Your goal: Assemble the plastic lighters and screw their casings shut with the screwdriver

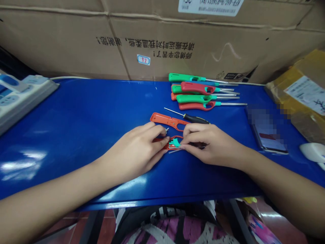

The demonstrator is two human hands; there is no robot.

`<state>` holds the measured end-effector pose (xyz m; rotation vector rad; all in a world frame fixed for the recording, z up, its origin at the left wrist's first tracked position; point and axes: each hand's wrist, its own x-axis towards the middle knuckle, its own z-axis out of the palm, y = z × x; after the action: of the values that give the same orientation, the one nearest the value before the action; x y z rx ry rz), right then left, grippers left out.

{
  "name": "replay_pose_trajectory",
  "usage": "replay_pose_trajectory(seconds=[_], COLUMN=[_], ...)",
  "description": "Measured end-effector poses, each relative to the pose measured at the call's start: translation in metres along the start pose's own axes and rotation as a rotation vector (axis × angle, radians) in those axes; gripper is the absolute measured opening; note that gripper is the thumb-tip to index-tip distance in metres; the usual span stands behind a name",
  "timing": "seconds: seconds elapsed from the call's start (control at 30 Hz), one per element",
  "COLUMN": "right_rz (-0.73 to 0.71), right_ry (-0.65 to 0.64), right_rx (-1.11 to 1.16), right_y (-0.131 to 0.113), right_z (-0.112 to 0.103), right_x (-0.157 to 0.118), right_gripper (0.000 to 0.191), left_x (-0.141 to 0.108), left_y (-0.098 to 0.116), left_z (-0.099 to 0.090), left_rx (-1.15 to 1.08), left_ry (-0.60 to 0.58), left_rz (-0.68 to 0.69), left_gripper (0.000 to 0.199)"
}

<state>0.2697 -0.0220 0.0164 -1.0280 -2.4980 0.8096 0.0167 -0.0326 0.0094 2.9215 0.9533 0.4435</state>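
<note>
On the blue table an orange lighter casing half [166,147], with a teal trigger [175,142] in it, lies between my two hands. My left hand [138,149] has its fingers closed on the casing's left end. My right hand [210,140] is pinched at the right edge of the trigger; its fingertips partly hide the casing's right end. A small whitish part [167,130] shows by my left index finger. Just beyond lies the other orange casing half [165,119], its right end behind my right fingers. A thin metal piece [174,151] rests at the near side.
Behind my right hand lies a screwdriver [194,118]. Several green and red long-necked lighters [195,98] are stacked at the back. A phone [270,135] and a taped carton [302,91] are at right, a power strip [22,98] at left. A large cardboard box [76,44] stands behind.
</note>
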Motion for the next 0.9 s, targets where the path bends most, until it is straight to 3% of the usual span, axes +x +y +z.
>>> replay_pose_trajectory(seconds=[0.3,0.63,0.73,0.9], right_rz=[0.189,0.188,0.084,-0.113], right_ry=[0.098,0.050,0.070,-0.129], right_rx=[0.131,0.134,0.081,-0.214], right_y=[0.003,0.001,-0.001,-0.003], right_z=[0.006,-0.007,-0.013,-0.007], right_x=[0.007,0.004,0.000,-0.005], right_gripper=[0.013,0.012,0.007,0.011], left_x=[-0.002,0.000,0.001,0.001], left_y=[-0.002,0.001,0.003,0.002], left_z=[0.005,0.006,0.005,0.006], left_rx=[-0.178,-0.136,-0.073,-0.023], left_ry=[0.006,-0.064,-0.075,-0.076], left_rz=[-0.021,0.000,0.008,0.027], left_gripper=[0.028,0.038,0.037,0.034])
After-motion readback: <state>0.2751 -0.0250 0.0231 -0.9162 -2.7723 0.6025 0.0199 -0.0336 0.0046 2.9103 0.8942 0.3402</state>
